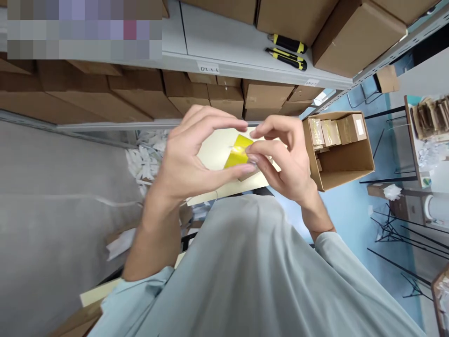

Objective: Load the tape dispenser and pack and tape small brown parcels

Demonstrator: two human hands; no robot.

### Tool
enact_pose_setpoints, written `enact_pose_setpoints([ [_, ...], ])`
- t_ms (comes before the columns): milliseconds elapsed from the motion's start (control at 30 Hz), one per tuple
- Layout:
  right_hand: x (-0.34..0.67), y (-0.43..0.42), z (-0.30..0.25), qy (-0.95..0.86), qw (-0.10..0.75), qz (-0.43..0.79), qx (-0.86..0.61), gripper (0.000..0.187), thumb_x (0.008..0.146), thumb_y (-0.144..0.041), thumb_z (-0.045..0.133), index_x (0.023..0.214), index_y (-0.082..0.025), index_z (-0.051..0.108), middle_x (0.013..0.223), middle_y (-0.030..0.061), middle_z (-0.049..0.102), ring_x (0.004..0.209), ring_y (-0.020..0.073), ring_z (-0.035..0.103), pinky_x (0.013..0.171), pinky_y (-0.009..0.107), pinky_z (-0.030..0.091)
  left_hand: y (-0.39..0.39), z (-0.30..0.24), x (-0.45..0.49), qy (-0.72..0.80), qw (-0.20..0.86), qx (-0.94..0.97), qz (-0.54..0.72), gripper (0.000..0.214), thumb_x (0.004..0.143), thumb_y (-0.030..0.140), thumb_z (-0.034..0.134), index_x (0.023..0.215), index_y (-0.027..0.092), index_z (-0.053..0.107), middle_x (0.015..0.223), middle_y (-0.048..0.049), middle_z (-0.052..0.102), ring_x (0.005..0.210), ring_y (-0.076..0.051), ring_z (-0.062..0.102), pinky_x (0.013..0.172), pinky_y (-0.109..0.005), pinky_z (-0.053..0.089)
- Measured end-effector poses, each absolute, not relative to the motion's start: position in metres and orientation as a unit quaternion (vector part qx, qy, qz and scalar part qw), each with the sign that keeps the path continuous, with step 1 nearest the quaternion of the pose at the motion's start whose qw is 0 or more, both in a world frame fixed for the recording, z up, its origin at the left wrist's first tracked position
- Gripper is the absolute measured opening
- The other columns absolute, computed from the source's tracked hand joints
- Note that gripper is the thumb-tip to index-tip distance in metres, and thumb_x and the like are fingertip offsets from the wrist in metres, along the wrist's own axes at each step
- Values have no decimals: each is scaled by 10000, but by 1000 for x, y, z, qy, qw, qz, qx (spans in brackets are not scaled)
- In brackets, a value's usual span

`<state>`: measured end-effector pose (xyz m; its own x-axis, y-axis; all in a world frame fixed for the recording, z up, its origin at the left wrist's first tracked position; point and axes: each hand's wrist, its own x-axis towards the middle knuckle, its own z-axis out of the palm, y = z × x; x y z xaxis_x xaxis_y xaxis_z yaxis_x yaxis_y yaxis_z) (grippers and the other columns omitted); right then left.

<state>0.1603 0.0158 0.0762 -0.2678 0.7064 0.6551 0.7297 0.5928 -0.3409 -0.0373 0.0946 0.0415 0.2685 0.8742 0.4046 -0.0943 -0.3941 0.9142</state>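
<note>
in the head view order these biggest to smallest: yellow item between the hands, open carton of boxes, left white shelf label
1. Open carton
2. Yellow item, partly hidden
3. Left white shelf label

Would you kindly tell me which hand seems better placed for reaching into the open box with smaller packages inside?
Probably the right hand: the open box stands just beyond it, on that side. The left hand is farther away, on the other side of the yellow item.
</note>
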Motion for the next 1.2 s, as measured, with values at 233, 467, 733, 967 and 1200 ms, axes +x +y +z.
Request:
enact_pose_setpoints([
  [233,195,33,77,-766,365,-9,-529,281,1229,-341,489,1182,-348,766,1348,31,713,1270,216,763,1062,382,707,118,84,-11,301,381,761,431,230,746,276,1084,860,317,887,932,-55,799,949,-323,681,1184,-630,582],
  [467,246,57,73,-780,304,79,-541,182,1199,-363,582,1291,-429,725,1434,-12,721,1365,206,746,1194,347,677,116,85,37,343,316,784,410,151,890,487,971,874,391,855,927,-49,818,917,-349,657,1134,-615,579],
  [733,369,71,-24,-687,463,281,-484,563,1211,-728,365,1603,-347,500,1567,97,683,1322,190,761,1180,368,639,85,66,96,474,248,735,416,285,846,626,936,826,374,804,956,-89,755,967,-366,621,1185,-663,488],
  [967,363,47,-241,-645,9,513,-566,1233,850,-386,1010,1835,-128,315,1831,302,436,1602,437,595,1293,533,569,84,47,108,552,188,685,437,247,834,576,950,821,379,802,922,-71,769,966,-355,657,1265,-700,478],
  [1200,269,42,-271,-659,-6,435,-613,935,1114,-397,672,1880,-217,167,1739,235,516,1383,381,742,1075,464,686,89,43,101,575,126,678,441,344,958,671,801,899,333,824,978,-81,762,1052,-357,691,1298,-728,479],
])
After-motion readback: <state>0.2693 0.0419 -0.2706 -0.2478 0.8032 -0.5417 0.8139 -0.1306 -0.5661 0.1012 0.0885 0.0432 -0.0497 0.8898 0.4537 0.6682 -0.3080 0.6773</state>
